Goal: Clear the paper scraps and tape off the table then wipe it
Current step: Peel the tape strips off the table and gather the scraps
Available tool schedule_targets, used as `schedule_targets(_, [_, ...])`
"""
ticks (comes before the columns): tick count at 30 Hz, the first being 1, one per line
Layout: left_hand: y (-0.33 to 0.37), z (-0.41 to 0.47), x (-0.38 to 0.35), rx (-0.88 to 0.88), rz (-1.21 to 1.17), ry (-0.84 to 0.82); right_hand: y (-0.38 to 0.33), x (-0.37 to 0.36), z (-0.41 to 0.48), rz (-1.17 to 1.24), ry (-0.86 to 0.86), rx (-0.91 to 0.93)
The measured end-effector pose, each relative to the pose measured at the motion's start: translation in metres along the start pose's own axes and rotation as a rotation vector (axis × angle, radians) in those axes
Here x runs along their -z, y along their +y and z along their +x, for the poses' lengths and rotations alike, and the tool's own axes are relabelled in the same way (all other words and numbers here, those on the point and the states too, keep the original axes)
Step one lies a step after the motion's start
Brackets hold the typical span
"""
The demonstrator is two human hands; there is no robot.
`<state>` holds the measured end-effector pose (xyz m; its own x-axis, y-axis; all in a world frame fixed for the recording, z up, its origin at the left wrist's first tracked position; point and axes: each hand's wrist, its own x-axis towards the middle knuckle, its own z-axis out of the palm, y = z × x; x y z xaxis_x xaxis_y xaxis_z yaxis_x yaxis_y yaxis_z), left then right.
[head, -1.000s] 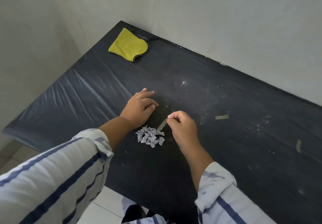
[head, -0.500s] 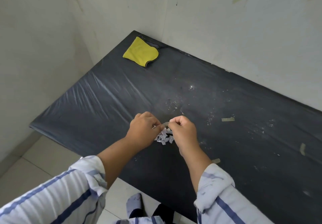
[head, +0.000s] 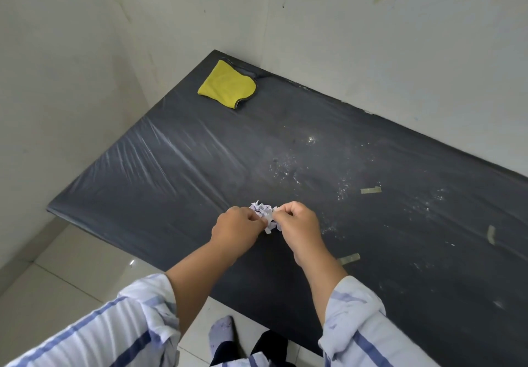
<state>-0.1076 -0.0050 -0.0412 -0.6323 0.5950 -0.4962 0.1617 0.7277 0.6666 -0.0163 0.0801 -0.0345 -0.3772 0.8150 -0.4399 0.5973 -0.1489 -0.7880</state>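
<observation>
- We are in the clearing step, we think: the paper scraps (head: pixel 264 214) are sitting as one small white clump between our two hands, near the front edge of the table (head: pixel 171 166). Whether the clump is touching the black surface, we cannot tell.
- Our left hand (head: pixel 238 225) is pinching the clump from its left side, with the fingers curled in and the knuckles turned up.
- Our right hand (head: pixel 297 221) is pinching it from the right side in the same way, so the two fists are nearly meeting.
- Both forearms are reaching forward over the front edge, with the striped sleeves (head: pixel 354 318) pushed up.
- The tape strips (head: pixel 371 190) are lying flat on the table: one beyond the right hand, a second strip (head: pixel 348 258) just beside the right wrist, a third strip (head: pixel 491 234) well apart to the right.
- In our judgement the next move is calling for a firm squeeze, because the loose scraps could be falling out while we carry them off; after this the strips are probably needing a fingernail under one end.
- The yellow cloth (head: pixel 228 84) is waiting in the far corner, well apart from our hands, and white specks (head: pixel 288 166) are covering the middle of the table, so the wiping is not yet begun.
</observation>
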Motion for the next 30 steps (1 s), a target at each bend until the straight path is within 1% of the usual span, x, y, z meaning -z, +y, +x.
schedule_targets(3, [0.003, 0.001, -0.001, -0.018, 0.102, 0.039, 0.000, -0.002, 0.003, -0.096, 0.007, 0.013])
schedule_targets(9, [0.001, 0.003, -0.005, -0.138, 0.414, 0.172, -0.002, -0.007, 0.005, -0.436, 0.042, 0.100])
schedule_targets(15, [0.003, 0.006, -0.008, -0.198, 0.586, 0.187, 0.006, -0.013, 0.007, -0.584, 0.107, 0.204])
schedule_targets(20, [0.002, 0.009, -0.008, -0.200, 0.632, 0.195, 0.007, -0.012, 0.008, -0.596, 0.109, 0.220])
schedule_targets(25, [0.001, 0.011, -0.008, -0.188, 0.614, 0.221, 0.009, -0.014, 0.006, -0.590, 0.107, 0.240])
schedule_targets(30, [-0.001, 0.011, -0.005, -0.178, 0.522, 0.238, 0.012, -0.012, 0.007, -0.523, 0.118, 0.248])
